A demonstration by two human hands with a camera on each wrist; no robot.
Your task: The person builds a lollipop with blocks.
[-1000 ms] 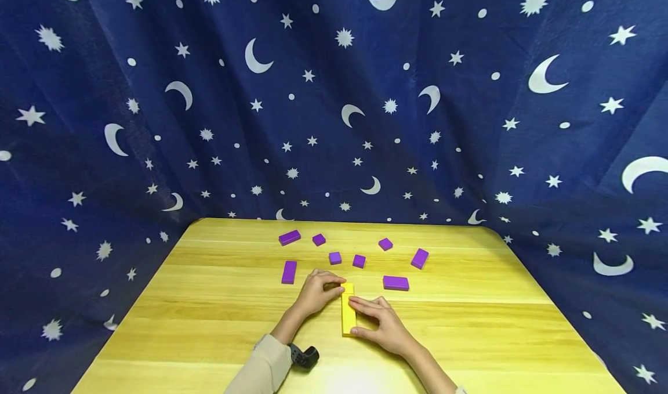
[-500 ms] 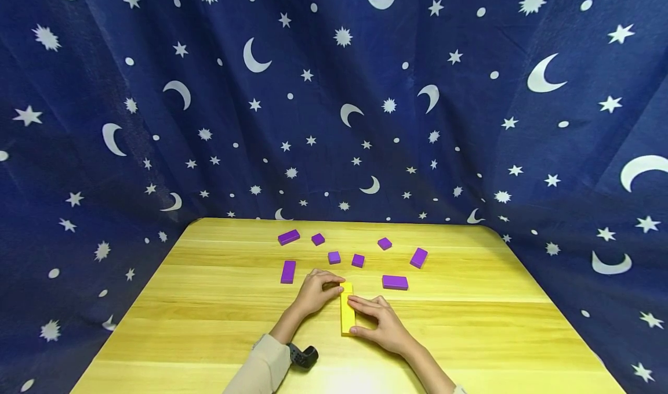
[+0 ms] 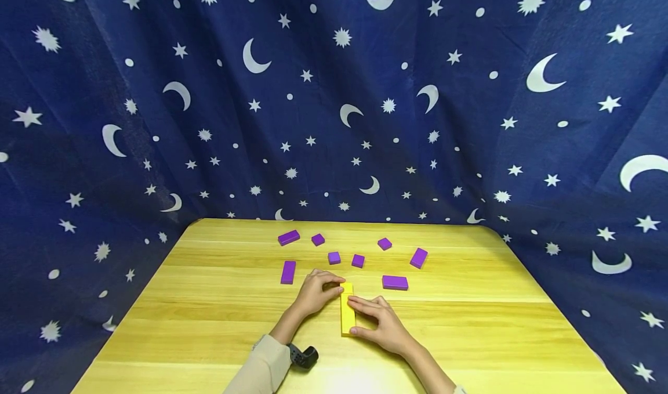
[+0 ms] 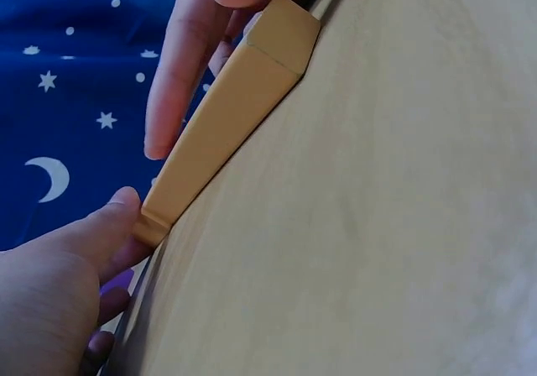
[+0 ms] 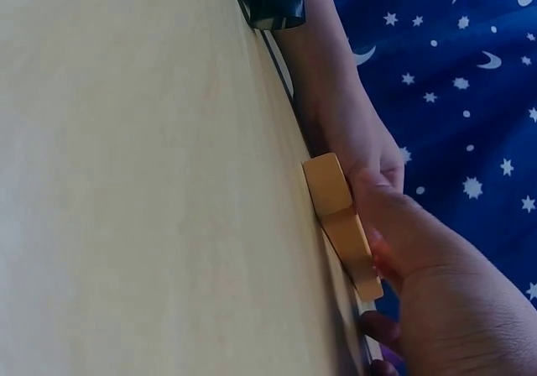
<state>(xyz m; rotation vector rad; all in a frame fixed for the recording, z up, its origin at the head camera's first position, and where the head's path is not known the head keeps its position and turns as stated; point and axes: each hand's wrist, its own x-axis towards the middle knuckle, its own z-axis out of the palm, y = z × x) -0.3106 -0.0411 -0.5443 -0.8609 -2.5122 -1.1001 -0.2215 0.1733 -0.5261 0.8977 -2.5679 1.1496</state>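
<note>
A long yellow block [image 3: 347, 315] lies lengthwise on the table in the head view, with a small yellow block [image 3: 347, 288] end to end at its far side. My left hand [image 3: 315, 292] pinches the small block between thumb and fingers; in the left wrist view the small block [image 4: 152, 227] shows beside that thumb. My right hand [image 3: 382, 324] holds the long block from the right, its thumb by the near end and fingers by the far end. In the right wrist view the long block [image 5: 327, 181] stands out close to the right thumb.
Several purple blocks lie beyond the hands on the wooden table [image 3: 209, 301], among them an oblong one [image 3: 395, 282] at right, another oblong [image 3: 288, 272] at left and a small one [image 3: 358, 260] between. A dark blue curtain [image 3: 323, 121] with moons and stars hangs behind.
Both hands and the yellow blocks stay in place. The head view has shifted only very slightly.
</note>
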